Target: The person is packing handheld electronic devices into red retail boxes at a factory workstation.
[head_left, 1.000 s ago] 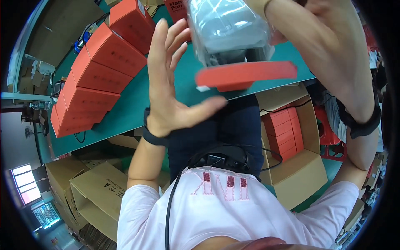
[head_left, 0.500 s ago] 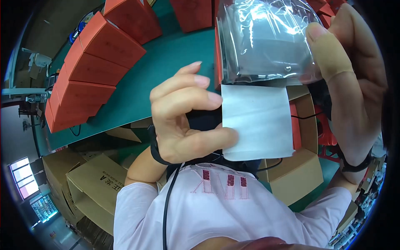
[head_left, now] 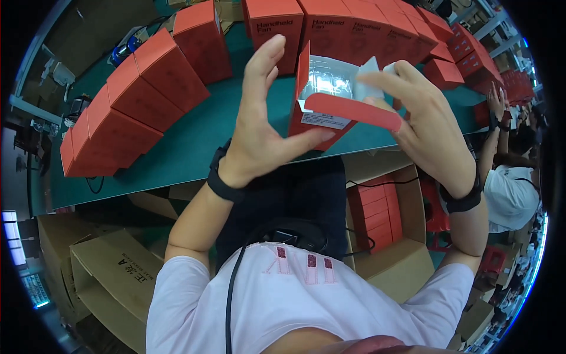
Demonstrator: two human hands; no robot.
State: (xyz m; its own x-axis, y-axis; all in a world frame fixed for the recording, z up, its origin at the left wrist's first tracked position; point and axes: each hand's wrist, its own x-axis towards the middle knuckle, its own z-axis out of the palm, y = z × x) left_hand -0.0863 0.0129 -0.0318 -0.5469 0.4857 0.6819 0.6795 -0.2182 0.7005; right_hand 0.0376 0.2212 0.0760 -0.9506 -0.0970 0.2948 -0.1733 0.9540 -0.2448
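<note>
An opened red carton (head_left: 330, 106) stands at the table's near edge, its front flap folded outward. Inside it sits a shiny clear plastic package (head_left: 330, 76). My left hand (head_left: 256, 127) is at the carton's left side, fingers stretched up and apart, thumb against the labelled front. My right hand (head_left: 424, 112) is over the carton's right side, its thumb and blurred index finger on a white paper slip (head_left: 367, 69) that stands partly in the carton. The palm side of this hand lies by the end of the red flap.
Rows of closed red cartons (head_left: 156, 71) line the green table (head_left: 194, 124) at left and back. Below the table edge, a brown cardboard box (head_left: 398, 259) holds several red cartons. Another brown box (head_left: 118, 265) stands at lower left. A co-worker (head_left: 513, 189) is at far right.
The plastic package has gone from my raised right hand down into the red carton. The white slip has passed from my left hand to my right. Both hands are farther from me.
</note>
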